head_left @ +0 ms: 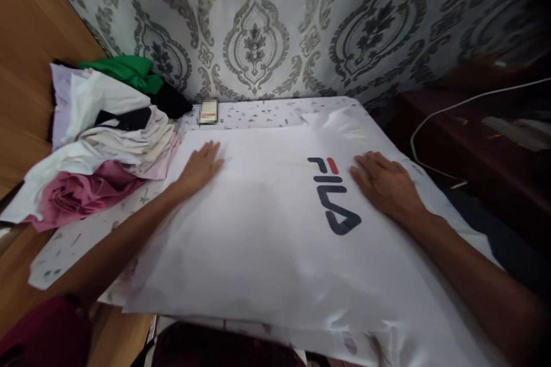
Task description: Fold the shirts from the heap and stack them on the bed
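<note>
A white T-shirt (pixel 258 212) with a dark and red FILA print (pixel 340 222) lies spread over a table, its near edge hanging toward me. On the shirt's left side, my left hand (pixel 200 166) rests flat with its fingers stretched out. Just right of the print, my right hand (pixel 385 180) lies palm down on the fabric, fingers extended. Neither hand grips the cloth. A patterned cover (pixel 258 112) shows beyond the shirt's far edge.
To the left is a heap of clothes (pixel 116 109), with a rolled pink garment (pixel 86 189) at its front. A small blurred box (pixel 208 112) stands at the table's far edge. Patterned wallpaper (pixel 253 28) rises behind. A white cable (pixel 424 126) loops over dark furniture (pixel 473 120) at right.
</note>
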The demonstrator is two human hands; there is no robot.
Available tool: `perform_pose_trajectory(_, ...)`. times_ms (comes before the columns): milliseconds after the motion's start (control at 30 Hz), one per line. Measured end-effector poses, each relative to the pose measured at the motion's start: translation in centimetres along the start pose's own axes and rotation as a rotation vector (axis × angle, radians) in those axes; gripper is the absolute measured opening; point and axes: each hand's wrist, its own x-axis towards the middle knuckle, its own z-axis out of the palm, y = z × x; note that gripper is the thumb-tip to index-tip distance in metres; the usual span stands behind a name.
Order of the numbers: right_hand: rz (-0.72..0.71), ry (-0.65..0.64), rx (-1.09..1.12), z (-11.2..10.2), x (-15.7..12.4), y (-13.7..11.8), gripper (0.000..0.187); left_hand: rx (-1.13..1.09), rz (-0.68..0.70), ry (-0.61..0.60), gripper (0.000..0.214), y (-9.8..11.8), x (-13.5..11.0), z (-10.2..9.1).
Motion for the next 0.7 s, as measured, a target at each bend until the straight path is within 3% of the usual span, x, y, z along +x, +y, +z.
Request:
perform_pose_trajectory(67,-0.036,0.045,0.008,-0.6,-1.1,-1.2,0.049,-0.017,0.078,-0.056,0.065,0.8,-3.6,0.5)
perform_pose_trajectory(133,-0.114,0.062,0.067,-1.2,-3.3,-3.0,0.046,-0.006,0.090,-0.068,0.064,-0.4,-5.9,0.6)
perform_pose_trajectory(267,-0.348,-0.051,0.222,-2.1,-10.0,-7.3,0.047,0.028,0.031,-0.032,0.064,-5.5,-6.9,-1.0)
perform_pose_trajectory(333,-0.484,-0.129,0.265,-2.7,-13.3,-8.9,0.048,0.038,0.004,0.005,0.064,-6.4,-7.1,-1.6)
perform_pose_trajectory(433,-0.615,-0.184,0.316,-3.7,-16.9,-10.0,0.050,0.002,0.006,0.014,0.066,-3.9,-9.0,-1.4)
perform_pose_trajectory(567,-0.657,-0.219,0.353,-4.7,-19.7,-9.8,0.048,-0.017,0.193,-0.094,0.063,0.5,-14.4,-0.5)
perform_pose_trajectory(700,-0.688,-0.216,0.393,-5.0,-21.4,-9.4,0.049,0.042,0.199,-0.138,0.058,0.1,-18.9,-0.9)
